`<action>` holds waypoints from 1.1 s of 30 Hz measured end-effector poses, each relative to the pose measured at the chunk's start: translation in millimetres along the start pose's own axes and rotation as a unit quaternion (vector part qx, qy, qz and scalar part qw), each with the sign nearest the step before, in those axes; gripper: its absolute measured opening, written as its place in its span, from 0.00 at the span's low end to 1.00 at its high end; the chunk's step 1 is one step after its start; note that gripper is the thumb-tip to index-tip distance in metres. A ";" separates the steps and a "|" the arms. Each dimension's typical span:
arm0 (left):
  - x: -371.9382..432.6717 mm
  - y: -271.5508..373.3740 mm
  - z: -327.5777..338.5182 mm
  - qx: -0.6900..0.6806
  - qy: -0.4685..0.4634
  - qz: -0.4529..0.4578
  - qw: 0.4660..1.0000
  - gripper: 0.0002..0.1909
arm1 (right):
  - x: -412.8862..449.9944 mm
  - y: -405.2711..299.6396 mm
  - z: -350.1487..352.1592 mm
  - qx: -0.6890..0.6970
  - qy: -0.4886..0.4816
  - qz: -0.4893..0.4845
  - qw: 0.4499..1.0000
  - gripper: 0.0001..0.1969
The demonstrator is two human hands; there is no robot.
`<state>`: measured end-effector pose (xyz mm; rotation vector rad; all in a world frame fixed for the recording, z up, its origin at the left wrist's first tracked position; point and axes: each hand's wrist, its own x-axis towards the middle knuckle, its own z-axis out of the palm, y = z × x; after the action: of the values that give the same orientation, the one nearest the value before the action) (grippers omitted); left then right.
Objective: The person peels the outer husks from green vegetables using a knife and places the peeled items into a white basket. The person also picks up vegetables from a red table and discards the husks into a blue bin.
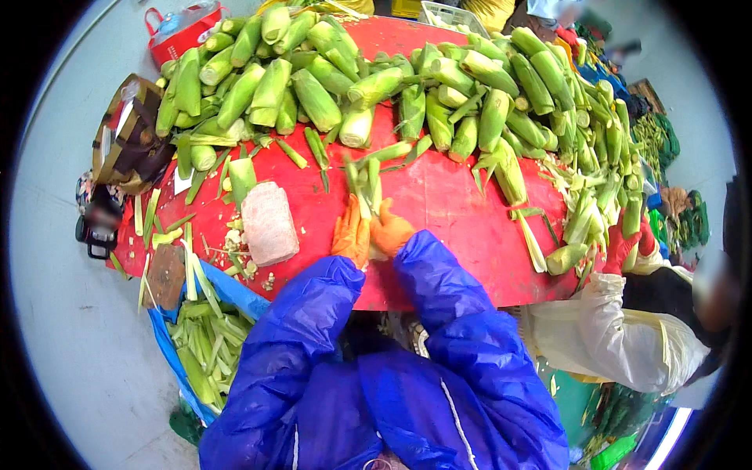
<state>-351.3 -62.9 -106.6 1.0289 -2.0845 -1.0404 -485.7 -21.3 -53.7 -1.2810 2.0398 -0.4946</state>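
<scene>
My left hand (352, 233), in an orange glove, lies along the left side of a partly husked ear of corn (369, 191) above the red table (464, 217). On the ear's right side is my right hand (390, 230), also orange-gloved, with its thumb up by the husk. Green husk leaves spread from the far end of the ear; its near part is hidden between the hands. Unhusked ears of corn (317, 100) are heaped across the far side of the table. Loose husk strips (292, 154) lie between the heap and my hands.
A pinkish block (269, 223) sits left of my hands, near corn scraps. Below the left table edge, a blue-rimmed bag (205, 346) holds husks. At right, a co-worker's red-gloved hands (623, 242) hold corn. A red bag (182, 35) and a brown bag (126, 141) stand beyond the table's left edge.
</scene>
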 end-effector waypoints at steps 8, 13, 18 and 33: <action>-80.1 73.9 -114.0 -0.249 0.152 0.064 0.954 0.26 | -62.1 -85.3 79.4 0.349 0.040 -0.169 0.921 0.21; -185.3 66.4 -207.9 -0.060 0.323 0.094 0.940 0.29 | -143.9 -190.6 109.4 0.166 -0.071 -0.389 0.903 0.21; -308.3 30.2 -261.5 0.121 0.293 -0.135 0.939 0.24 | -142.7 -210.0 113.8 0.039 -0.177 -0.343 0.922 0.22; -327.6 -3.1 -222.7 -0.007 0.316 -0.301 0.900 0.17 | 197.3 -136.0 -52.9 0.009 0.195 -0.119 0.974 0.23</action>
<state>-7.2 123.1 -44.0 1.7852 -1.2488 -0.8174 -494.1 -260.1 2.0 -1.5215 2.1941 -0.9366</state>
